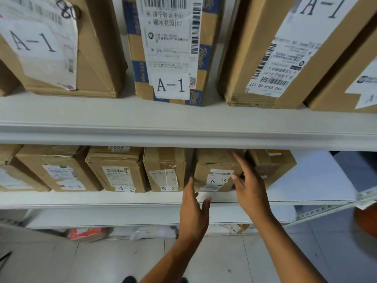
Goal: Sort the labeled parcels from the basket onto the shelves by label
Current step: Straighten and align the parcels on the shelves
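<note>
Both hands are flanking one small cardboard parcel (216,170) on the middle shelf (142,198), seemingly to square it into the row, so this placement looks nearly finished. The left hand (193,209) is sitting at the parcel's seven o'clock corner, its grip spread with straight fingers and pinching nothing; whether it is touching the box cannot be told. The right hand (250,186) is lying along the parcel's three o'clock side, fingers straight and loosely spread, thumb tip at the label's edge, steadying rather than clasping.

The parcel is showing a plain brown face with a white shipping label (219,179) reading A-2. At its nine o'clock, three neighbouring boxes (165,170) are carrying the same A-2 mark, so it is standing in the matching row. At twelve o'clock, the upper shelf (183,127) is bearing taller A-1 cartons (169,52). The basket is not showing.
</note>
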